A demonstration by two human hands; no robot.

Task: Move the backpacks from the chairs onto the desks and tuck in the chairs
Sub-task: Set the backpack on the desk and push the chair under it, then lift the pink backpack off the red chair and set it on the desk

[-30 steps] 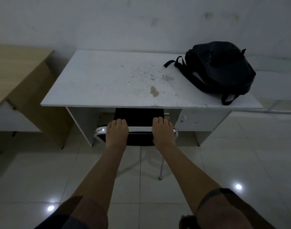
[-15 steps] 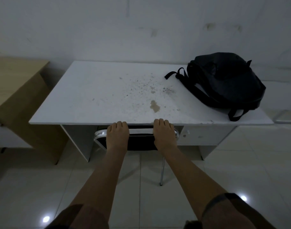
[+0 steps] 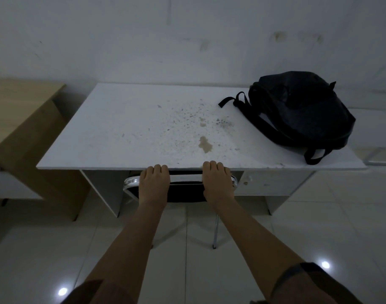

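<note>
Under the desk (image 3: 126, 137) edge, chair (image 3: 185, 189) backrest in both hands' (image 3: 153, 185) (image 3: 217, 183) curled grip, backpack (image 3: 301, 110) upper right.

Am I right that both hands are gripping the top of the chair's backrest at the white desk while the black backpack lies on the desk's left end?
Not quite: the head view shows the black backpack on the right end of the white desk, not the left. The rest holds: the left hand and right hand grip the top of the chair's backrest.

Dim room: stained white wall (image 3: 187, 40), glossy tiled floor (image 3: 34, 249), wooden desk (image 3: 16, 110) left.
</note>
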